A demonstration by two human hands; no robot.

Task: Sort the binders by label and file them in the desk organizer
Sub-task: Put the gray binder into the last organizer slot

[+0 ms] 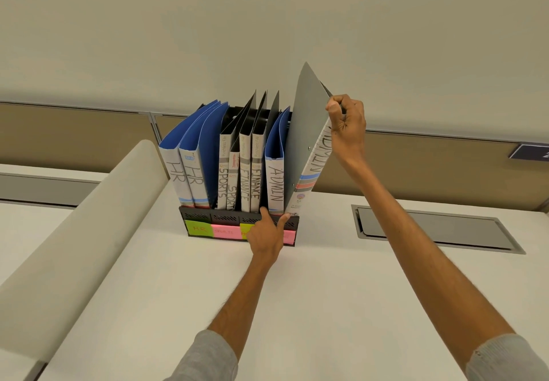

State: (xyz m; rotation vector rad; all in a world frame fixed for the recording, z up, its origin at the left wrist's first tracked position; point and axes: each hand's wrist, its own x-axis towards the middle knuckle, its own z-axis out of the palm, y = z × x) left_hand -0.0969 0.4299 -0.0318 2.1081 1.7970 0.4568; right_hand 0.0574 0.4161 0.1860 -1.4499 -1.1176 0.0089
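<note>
White desk (312, 306), right hand (347, 125) grip clenched on tilted grey ADMIN binder (309, 143) top, left hand (267, 232) bracing organizer (208, 215).

A white desk (326, 306) runs to a tan partition panel (430, 166) under a plain cream wall (267, 24), with a grey cable hatch (436, 227) set near its far right edge and a pale rounded divider (74, 232) slanting across its left side.

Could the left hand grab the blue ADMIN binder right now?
Probably yes. The left hand rests on the front of the black organizer, fingertips just below the blue ADMIN binder, and nothing sits between them. The right hand is busy holding the grey ADMIN binder beside it.
</note>
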